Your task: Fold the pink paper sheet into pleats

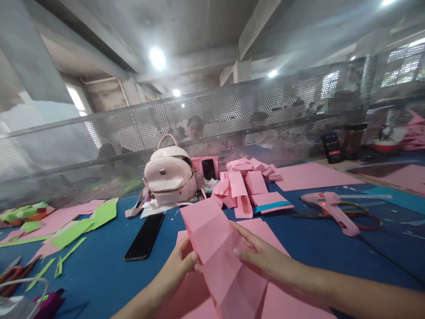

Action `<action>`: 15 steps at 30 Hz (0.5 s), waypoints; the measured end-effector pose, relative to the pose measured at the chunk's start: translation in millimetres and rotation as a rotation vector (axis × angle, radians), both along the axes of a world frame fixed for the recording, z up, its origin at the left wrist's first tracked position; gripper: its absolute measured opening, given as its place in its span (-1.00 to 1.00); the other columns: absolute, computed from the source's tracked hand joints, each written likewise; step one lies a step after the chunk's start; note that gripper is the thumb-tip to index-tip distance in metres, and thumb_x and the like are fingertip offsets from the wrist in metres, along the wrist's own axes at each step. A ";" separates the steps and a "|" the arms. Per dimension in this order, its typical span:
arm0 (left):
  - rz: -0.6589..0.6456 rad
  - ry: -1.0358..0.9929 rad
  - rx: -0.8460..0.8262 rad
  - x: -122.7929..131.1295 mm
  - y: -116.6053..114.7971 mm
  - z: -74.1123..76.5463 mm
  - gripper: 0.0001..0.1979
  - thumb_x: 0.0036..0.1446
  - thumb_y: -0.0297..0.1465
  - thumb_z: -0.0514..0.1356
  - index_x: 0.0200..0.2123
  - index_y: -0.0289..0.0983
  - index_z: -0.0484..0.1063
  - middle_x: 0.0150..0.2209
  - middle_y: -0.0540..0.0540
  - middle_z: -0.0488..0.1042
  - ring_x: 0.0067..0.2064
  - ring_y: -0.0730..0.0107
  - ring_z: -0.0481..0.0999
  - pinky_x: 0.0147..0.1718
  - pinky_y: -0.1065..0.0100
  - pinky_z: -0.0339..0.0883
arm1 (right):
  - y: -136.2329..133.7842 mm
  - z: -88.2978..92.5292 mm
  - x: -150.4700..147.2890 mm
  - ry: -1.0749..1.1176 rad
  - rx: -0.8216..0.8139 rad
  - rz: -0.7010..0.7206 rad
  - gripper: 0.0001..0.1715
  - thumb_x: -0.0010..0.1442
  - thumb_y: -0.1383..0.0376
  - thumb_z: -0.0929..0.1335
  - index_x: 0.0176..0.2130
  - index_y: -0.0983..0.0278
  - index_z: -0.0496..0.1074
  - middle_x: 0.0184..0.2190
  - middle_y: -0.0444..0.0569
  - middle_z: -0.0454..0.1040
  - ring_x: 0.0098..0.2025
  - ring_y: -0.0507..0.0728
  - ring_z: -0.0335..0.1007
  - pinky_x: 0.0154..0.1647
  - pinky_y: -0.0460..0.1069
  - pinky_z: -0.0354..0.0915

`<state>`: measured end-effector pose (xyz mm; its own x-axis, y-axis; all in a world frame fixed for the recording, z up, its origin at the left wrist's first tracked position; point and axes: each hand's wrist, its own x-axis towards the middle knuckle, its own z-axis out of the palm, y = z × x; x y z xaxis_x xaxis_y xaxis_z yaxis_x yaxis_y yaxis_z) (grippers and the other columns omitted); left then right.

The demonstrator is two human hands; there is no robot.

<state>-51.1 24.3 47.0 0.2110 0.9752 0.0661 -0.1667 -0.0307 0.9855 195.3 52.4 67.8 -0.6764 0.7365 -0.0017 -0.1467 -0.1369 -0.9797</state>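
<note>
A creased sheet of pink paper (219, 248) is held up between my two hands, its folds running across it in slanted facets. On its left edge my left hand (186, 259) is closed, thumb in front and the other fingers partly hidden behind. My right hand (254, 248) grips the right side, thumb on the near face and the index finger along the upper edge. Beneath lies a larger flat pink sheet (285, 297) on the blue table (109, 283). Just beyond stands a pile of folded pink paper pieces (237, 184).
A black phone (144, 237) lies to the left, with green paper strips (73, 250) and scissors (13, 274) farther out. A pink glue gun (335, 208) with a cable rests at right. A pale backpack (171, 173) stands before the perforated metal partition (133, 141).
</note>
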 end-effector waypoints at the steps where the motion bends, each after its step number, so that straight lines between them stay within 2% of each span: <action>1: -0.005 -0.008 0.000 0.5 0.8 -0.1 -0.18 -0.15 0.15 0.39 0.09 -0.22 0.47 -0.06 -0.27 0.53 -0.25 0.16 0.55 -0.31 0.27 0.41 | -1.2 2.4 -1.2 0.015 0.006 0.003 0.12 0.19 -0.05 0.44 0.45 0.16 -0.16 0.43 0.11 0.02 0.40 0.29 0.04 0.32 0.15 0.16; 3: -0.023 -0.026 -0.005 2.3 2.1 0.8 -0.21 -0.12 0.14 0.38 0.09 -0.20 0.47 -0.06 -0.26 0.53 -0.30 0.19 0.56 -0.33 0.26 0.42 | -2.0 5.7 -3.3 0.048 0.020 0.031 0.10 0.20 -0.06 0.43 0.45 0.15 -0.15 0.42 0.11 0.04 0.38 0.30 0.09 0.33 0.15 0.16; 5: -0.043 -0.051 -0.018 4.8 2.7 3.0 -0.25 -0.08 0.12 0.37 0.09 -0.20 0.46 -0.16 -0.21 0.56 -0.40 0.26 0.55 -0.36 0.25 0.42 | -0.4 5.7 -4.5 0.054 0.033 0.063 0.09 0.20 -0.07 0.43 0.45 0.13 -0.14 0.43 0.09 0.02 0.39 0.32 0.06 0.33 0.18 0.14; 9: -0.047 -0.106 -0.073 9.8 3.8 8.6 -0.37 0.01 0.08 0.35 0.00 -0.25 0.50 -0.52 -0.02 0.47 -0.52 0.37 0.49 -0.41 0.34 0.39 | 6.0 -2.3 -4.6 -0.123 0.037 -0.059 0.17 0.15 -0.14 0.44 0.45 0.17 -0.14 0.49 0.03 -0.25 0.48 0.28 -0.30 0.43 0.15 -0.09; 11: -0.038 -0.123 -0.092 11.6 4.7 10.9 -0.46 0.05 0.03 0.35 -0.09 -0.27 0.52 -0.56 0.02 0.42 -0.53 0.42 0.46 -0.45 0.41 0.35 | 7.3 -5.9 -4.6 -0.197 0.022 -0.125 0.16 0.14 -0.16 0.42 0.44 0.16 -0.12 0.49 -0.01 -0.29 0.49 0.25 -0.42 0.45 0.15 -0.21; 13: -0.036 -0.132 -0.102 13.0 5.6 12.7 -0.52 0.06 -0.03 0.36 -0.13 -0.28 0.51 -0.53 0.01 0.44 -0.51 0.43 0.47 -0.47 0.43 0.33 | 6.3 -6.1 -5.3 -0.197 0.018 -0.136 0.07 0.17 -0.18 0.39 0.43 0.12 -0.05 0.48 -0.03 -0.20 0.49 0.26 -0.37 0.45 0.17 -0.21; 15: -0.038 -0.139 -0.109 14.1 6.2 13.9 -0.56 0.07 -0.08 0.37 -0.14 -0.29 0.51 -0.49 -0.02 0.48 -0.48 0.39 0.49 -0.45 0.41 0.34 | 3.8 -2.6 -7.1 -0.161 0.002 -0.117 -0.04 0.21 -0.19 0.35 0.41 0.08 0.02 0.45 -0.01 -0.02 0.45 0.28 -0.14 0.42 0.20 -0.09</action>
<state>-37.0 30.5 60.9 0.2440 0.9697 -0.0081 -0.3003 0.0835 0.9502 188.2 56.2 65.2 -0.5776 0.8100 -0.1015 -0.0026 -0.1262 -0.9920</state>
